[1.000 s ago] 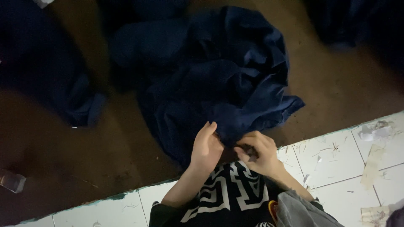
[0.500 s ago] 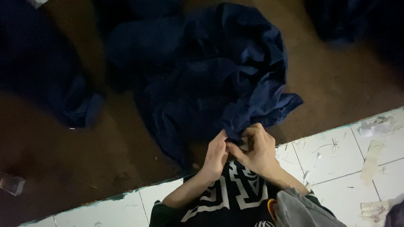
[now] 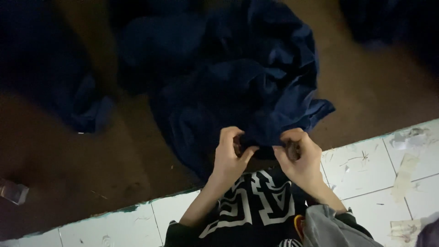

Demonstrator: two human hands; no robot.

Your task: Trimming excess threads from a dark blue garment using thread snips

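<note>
Head view, dim light. Left hand [image 3: 231, 153] and right hand [image 3: 297, 153] both clenched on near edge of dark blue cloth [image 3: 247, 87], approx. side by side, a short stretch of fabric taut betw. them. Each grip: fingers curled, thumb pinching fabric. Cloth lies crumpled on brown bench [image 3: 114, 169], bulk beyond the hands. 2nd dark blue cloth pile [image 3: 68, 91] at left, apart. White tiled floor [image 3: 366, 169] below bench edge.
</note>
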